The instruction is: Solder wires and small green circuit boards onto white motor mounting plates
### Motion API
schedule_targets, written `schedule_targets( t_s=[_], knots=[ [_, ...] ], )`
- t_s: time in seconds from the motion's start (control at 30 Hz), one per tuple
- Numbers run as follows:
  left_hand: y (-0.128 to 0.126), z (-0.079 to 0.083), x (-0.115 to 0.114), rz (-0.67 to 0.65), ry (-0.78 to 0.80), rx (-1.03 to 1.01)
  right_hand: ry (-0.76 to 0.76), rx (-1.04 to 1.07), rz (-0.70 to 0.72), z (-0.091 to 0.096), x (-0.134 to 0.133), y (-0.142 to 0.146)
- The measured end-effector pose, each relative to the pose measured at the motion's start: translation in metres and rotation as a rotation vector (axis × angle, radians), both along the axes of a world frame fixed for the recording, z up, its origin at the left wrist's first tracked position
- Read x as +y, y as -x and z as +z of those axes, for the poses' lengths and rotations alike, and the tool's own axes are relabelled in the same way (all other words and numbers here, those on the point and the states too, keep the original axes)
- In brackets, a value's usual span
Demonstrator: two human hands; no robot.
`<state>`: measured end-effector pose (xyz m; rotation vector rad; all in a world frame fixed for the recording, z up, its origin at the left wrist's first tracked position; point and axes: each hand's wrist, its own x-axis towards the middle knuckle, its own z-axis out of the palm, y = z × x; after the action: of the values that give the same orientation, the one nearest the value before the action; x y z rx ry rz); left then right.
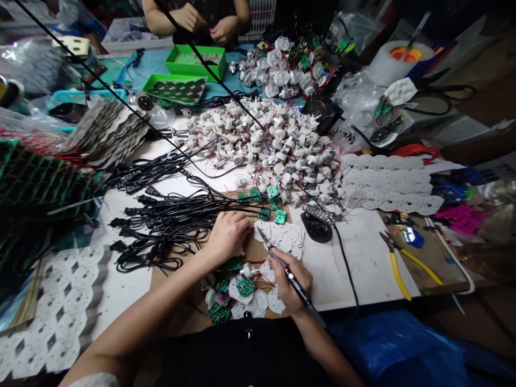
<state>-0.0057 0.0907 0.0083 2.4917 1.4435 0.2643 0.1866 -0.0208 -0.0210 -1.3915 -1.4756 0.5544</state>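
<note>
Desk [363, 258] packed nearly edge to edge. The near edge runs just under my forearms, and the right corner shows brown past the yellow-handled pliers [399, 263]. The only open room is a bare white patch right of my right grip, between the black iron stand [316, 226] and the pliers, crossed by one black cord.

The far side is blocked by a big pile of white motors [278, 145]. The left is blocked by a stack of green boards [36, 188] and by black cables [161, 215] spreading up to my left wrist. White panel sheets [387, 185] lie far right. A co-worker's hands [205, 24] are at the far edge behind a green tray [196, 60], well apart from mine.

Right grip [292, 282]: fingers pressed together pen-style round the soldering iron [282, 266]. The iron is tilted, with its tip pointing up-left and down at the white round boards [282, 236] just beyond my knuckles. Whether the tip touches them I cannot tell.

Left grip [228, 234]: palm down, fingers curled at the left rim of the same round boards. Pinching or just pressing, I cannot tell.

Small green circuit boards [270, 207] sit just beyond both grips. Wired assemblies [242, 285] lie between my wrists, near the desk edge.
</note>
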Motion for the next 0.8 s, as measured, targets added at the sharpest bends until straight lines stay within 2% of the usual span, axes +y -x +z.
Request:
schedule_targets(
  t_s=[0.2,0.37,0.5,0.6,0.67,0.8],
  knots=[
    [0.0,0.001,0.0,0.0,0.031,-0.007,0.007,0.016,-0.016,-0.003,-0.002,-0.001],
    [0.003,0.006,0.002,-0.01,0.151,-0.038,-0.016,0.031,-0.057,-0.001,-0.004,-0.003],
    [0.011,0.018,0.0,-0.219,0.277,-0.095,-0.047,-0.002,-0.078,0.003,-0.005,-0.007],
    [0.016,0.022,-0.005,-0.314,0.268,-0.11,-0.107,-0.067,-0.053,0.003,-0.004,-0.01],
    [0.017,0.018,-0.007,-0.241,0.203,-0.141,-0.161,-0.143,0.005,0.001,-0.001,-0.012],
    [0.016,0.006,-0.003,0.052,0.051,-0.135,-0.208,-0.32,0.071,-0.005,0.007,-0.013]
  ],
)
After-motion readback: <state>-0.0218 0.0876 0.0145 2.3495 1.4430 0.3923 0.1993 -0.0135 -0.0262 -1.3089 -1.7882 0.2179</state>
